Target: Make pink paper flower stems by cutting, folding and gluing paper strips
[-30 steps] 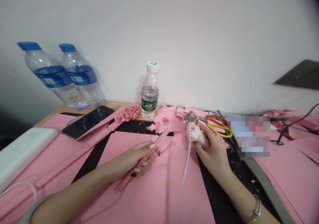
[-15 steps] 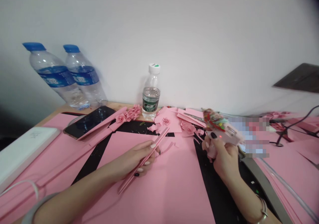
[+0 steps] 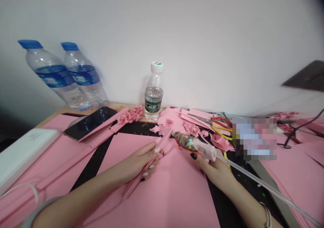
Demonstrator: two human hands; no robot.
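Pinching the folded pink paper (image 3: 163,141) in the left hand (image 3: 144,157), short of the bench's (image 3: 121,105) back edge; wrapped round the glue gun (image 3: 205,149) with the right hand (image 3: 218,170). Likely light, easily creased: best held gently by the long edges.

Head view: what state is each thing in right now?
Folded pink paper: gripped in the left hand, slanting
Glue gun: held in the right hand, nozzle by the paper's upper end
Glue stick: poking out of the glue gun's back
Scissors: lying down, unheld
Phone: lying flat, screen dark
Small bottle: upright, capped, partly filled
Two large bottles: capped
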